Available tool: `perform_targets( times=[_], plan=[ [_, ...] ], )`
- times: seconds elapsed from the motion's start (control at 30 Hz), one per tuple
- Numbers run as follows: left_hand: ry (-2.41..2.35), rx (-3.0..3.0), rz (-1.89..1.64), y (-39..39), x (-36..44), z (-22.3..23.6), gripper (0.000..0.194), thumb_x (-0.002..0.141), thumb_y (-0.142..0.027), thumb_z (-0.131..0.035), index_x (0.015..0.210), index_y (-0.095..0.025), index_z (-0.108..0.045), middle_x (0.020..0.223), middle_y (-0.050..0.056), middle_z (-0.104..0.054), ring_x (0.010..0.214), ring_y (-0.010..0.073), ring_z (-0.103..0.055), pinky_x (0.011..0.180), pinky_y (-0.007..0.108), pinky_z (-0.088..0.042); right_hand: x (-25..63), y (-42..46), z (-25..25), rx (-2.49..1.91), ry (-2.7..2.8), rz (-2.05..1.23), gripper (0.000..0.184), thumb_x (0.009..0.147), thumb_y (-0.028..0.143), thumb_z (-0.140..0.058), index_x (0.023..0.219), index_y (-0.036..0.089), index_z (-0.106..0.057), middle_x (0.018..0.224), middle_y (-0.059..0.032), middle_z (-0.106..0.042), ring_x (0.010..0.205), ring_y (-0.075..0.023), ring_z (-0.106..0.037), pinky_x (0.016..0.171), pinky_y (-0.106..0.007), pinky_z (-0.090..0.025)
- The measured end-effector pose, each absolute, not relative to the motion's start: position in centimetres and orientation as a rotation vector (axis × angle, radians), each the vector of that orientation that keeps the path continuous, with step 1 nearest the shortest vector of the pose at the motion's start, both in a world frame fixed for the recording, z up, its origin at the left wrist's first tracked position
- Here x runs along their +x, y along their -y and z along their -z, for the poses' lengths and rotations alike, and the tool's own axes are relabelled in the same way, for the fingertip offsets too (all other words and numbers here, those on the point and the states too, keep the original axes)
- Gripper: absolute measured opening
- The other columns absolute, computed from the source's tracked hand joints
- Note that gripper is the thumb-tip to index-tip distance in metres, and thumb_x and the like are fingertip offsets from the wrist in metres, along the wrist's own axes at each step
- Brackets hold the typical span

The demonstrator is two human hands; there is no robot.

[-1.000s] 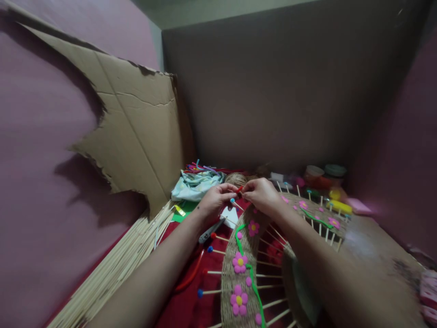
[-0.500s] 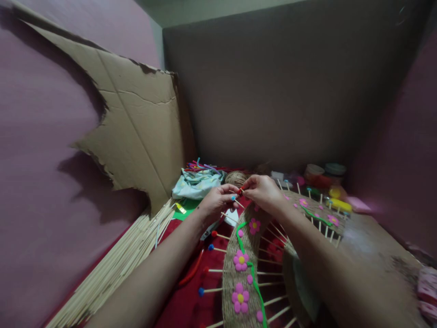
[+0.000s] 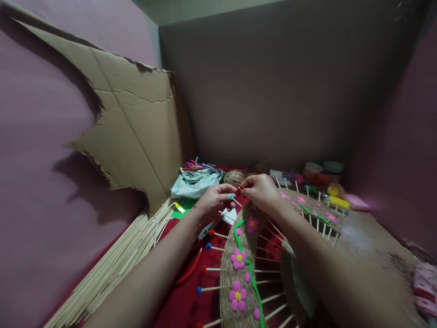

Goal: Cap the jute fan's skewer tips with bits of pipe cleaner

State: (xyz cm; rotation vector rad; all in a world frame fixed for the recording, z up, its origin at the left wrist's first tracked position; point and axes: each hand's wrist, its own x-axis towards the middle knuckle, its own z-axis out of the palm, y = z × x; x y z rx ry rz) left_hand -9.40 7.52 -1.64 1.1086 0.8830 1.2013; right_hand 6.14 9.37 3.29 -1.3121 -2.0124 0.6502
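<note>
A twine-wrapped craft ring [image 3: 228, 291] with pink flowers, a green stem and wooden sticks poking outward lies on red cloth in front of me. Several stick tips carry red or blue beads. My left hand [image 3: 215, 200] pinches one stick near its tip. My right hand [image 3: 261, 191] meets it there, its fingertips closed on a small red bead [image 3: 238, 190] at that stick's end. Both forearms reach in from the bottom edge.
A bundle of thin wooden sticks [image 3: 116, 264] lies at left under a torn cardboard sheet [image 3: 136, 123]. At the back lie a light cloth [image 3: 196, 182], pipe cleaners, a twine ball [image 3: 234, 176] and small jars [image 3: 322, 173]. Scissors [image 3: 206, 232] rest beside the ring.
Both hands have stayed together at the stick tip, shifting slightly up and away. The red bead sits closer to the stick's end between my fingers.
</note>
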Motion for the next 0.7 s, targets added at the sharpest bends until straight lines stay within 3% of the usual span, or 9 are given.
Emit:
perform_targets(
  times=[0.3, 0.53, 0.7],
  plan=[
    [-1.030, 1.357, -1.115, -7.7, -10.6, 0.4, 0.023, 0.058, -0.018, -0.072, 0.079, -0.011, -0.063, 0.058, -0.002, -0.055, 0.045, 0.0044, -0.043, 0.043, 0.019, -0.028, 5.7, -9.4, -2.5, -1.321, 2.082, -0.357, 0.019, 0.069, 0.012, -0.054, 0.072, 0.017, -0.072, 0.071, -0.0066, -0.069, 0.068, -0.0143, -0.060, 0.061, -0.022, -0.036],
    [-1.253, 1.847, -0.922, -7.9, -11.5, -2.1, 0.011, 0.065, -0.018, -0.062, 0.074, -0.013, -0.066, 0.062, 0.000, -0.058, 0.053, 0.0085, -0.048, 0.052, 0.022, -0.037, 5.2, -8.4, -2.5, -1.377, 2.167, -0.202, 0.021, 0.072, 0.014, -0.051, 0.074, 0.018, -0.071, 0.077, -0.0091, -0.070, 0.072, -0.0175, -0.061, 0.058, -0.025, -0.032],
    [-1.224, 2.065, -1.035, -8.4, -11.2, -2.1, 0.008, 0.071, -0.019, -0.059, 0.073, -0.014, -0.065, 0.067, 0.001, -0.058, 0.063, 0.0104, -0.050, 0.058, 0.022, -0.039, 5.3, -8.4, -2.4, -1.367, 2.180, -0.236, 0.022, 0.071, 0.013, -0.051, 0.077, 0.019, -0.072, 0.079, -0.0094, -0.070, 0.074, -0.0180, -0.061, 0.060, -0.025, -0.032]
  ],
)
